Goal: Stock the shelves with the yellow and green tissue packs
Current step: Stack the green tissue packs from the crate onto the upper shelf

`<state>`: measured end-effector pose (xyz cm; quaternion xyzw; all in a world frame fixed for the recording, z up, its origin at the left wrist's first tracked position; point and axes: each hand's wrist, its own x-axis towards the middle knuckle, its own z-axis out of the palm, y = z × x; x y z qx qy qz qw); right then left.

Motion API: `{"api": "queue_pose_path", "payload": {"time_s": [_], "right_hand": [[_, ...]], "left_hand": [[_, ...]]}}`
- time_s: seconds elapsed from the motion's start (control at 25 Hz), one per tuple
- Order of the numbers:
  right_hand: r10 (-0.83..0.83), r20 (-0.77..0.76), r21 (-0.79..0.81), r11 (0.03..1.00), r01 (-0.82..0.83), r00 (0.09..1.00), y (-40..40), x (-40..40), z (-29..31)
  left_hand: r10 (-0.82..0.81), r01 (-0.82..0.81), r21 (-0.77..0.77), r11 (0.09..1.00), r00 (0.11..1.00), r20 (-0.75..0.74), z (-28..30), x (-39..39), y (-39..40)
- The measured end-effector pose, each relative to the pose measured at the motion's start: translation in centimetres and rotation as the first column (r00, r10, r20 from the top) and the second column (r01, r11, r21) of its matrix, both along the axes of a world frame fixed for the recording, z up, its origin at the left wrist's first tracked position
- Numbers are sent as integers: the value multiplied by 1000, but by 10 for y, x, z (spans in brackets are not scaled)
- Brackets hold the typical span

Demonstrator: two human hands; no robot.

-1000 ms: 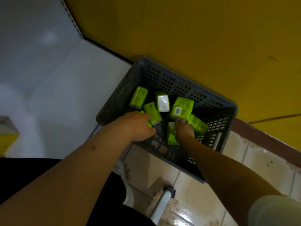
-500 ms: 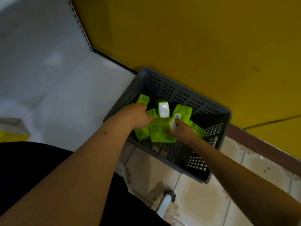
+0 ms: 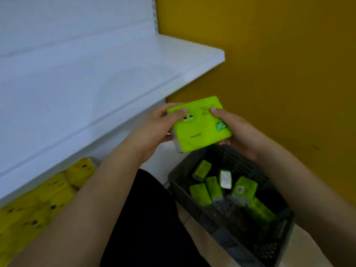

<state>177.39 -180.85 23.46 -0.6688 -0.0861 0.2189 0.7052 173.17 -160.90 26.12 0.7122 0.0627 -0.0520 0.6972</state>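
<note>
hands grip one green tissue pack [image 3: 199, 125] – left hand [image 3: 154, 130], right hand [image 3: 238, 132] – above grey basket [image 3: 227, 241].

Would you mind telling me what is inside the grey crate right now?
The crate holds several loose green packs, lying at mixed angles on its perforated floor. Its right end is dark, and the right forearm covers that corner, so an exact count is not possible.
</note>
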Motion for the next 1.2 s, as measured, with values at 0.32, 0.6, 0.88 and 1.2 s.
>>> {"api": "queue_pose_path", "payload": {"time_s": [0.32,0.6,0.88,1.2], "right_hand": [[283,460,53,937,-345,842,185,-72,105],[378,527,3,895,-446,761,363,-140,113],[215,368,102,958,-269,905,493,-128,97],[343,604,-371,920,-127,719,565,-126,86]], "left_hand": [[569,-558,-112,822,807,159,103,-115,158],[913,-903,-153,402,384,134,120,-207,292],[738,-891,408,199,410,536,115,-241,352],[724,-705,654,273,598,343,51,-218,390]]}}
